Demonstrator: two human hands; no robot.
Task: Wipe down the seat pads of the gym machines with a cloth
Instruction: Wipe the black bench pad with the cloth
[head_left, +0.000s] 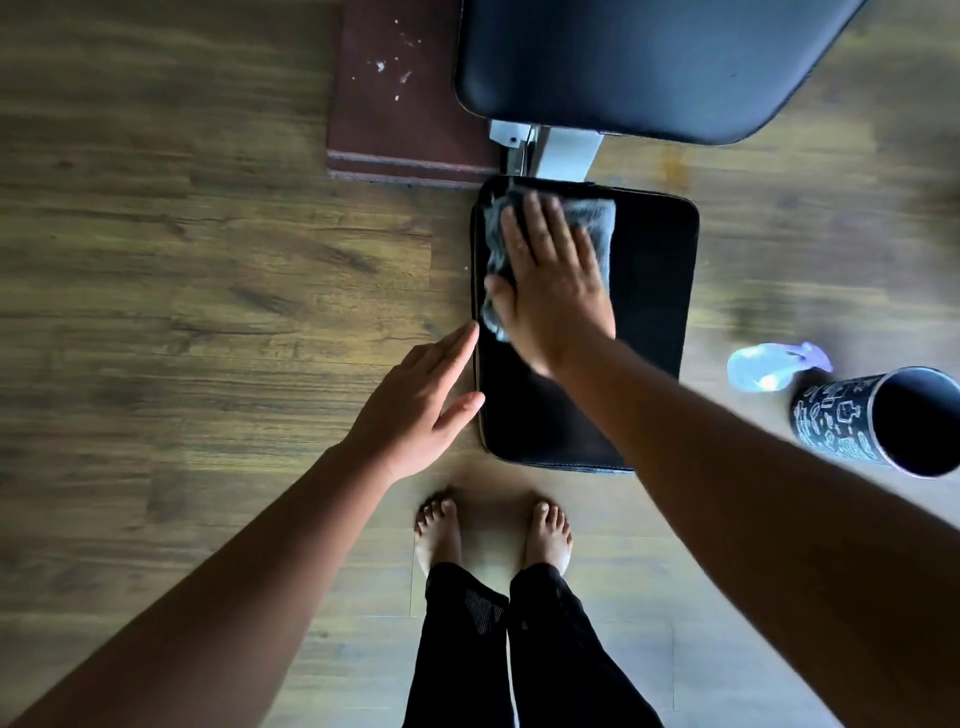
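Step in hand: wiping the small seat pad, judged from the cloth lying pressed on its surface. The larger back pad, beyond the metal frame, shows no cloth on it.

Hand state:
- My right hand lies flat on the cloth with the fingers straight and spread. It presses the cloth down rather than gripping it.
- My left hand is released, fingers straight. It sits at the left edge of the seat pad. The thumb appears to touch that edge, and the hand holds nothing.

Position of the task's things:
- The cloth sits on the far left part of the seat pad, under my right palm and fingers. Grey folds show beyond the fingertips and to the left of the thumb.
- The near part and the right part of the pad lie uncovered.

Next move, as I judge it: draw the cloth towards the near edge and across to the right part, with the palm kept flat so that the cloth does not bunch. The left hand can steady the pad at its edge.

A spray bottle lies on the floor to the right, just beside a dark patterned cylinder, well apart from both hands.
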